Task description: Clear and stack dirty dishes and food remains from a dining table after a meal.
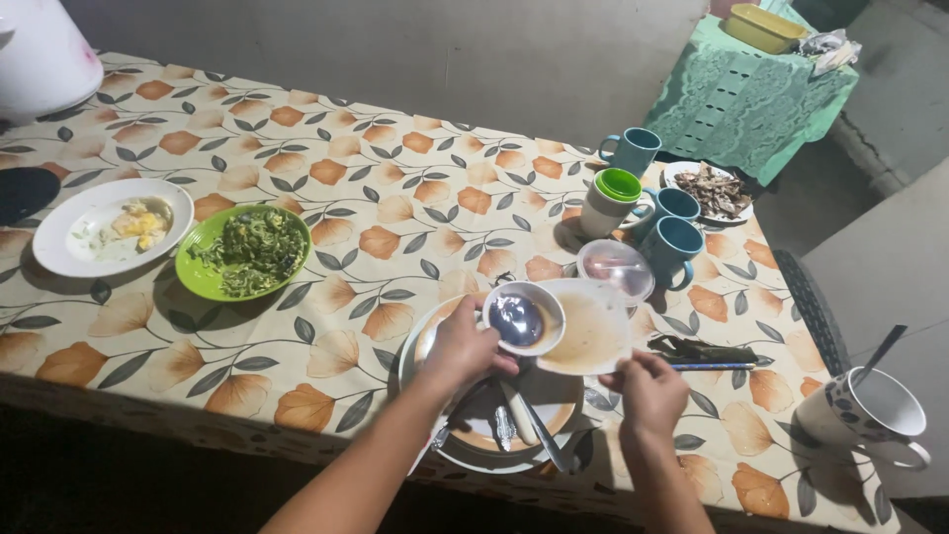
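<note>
head view, looking down, close over table (395,129)

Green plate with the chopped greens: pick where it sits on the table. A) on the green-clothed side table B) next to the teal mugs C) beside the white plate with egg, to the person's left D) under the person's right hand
C: the green plate lies right beside the white plate on the left part of the table, far from the teal mugs and both hands.
</note>
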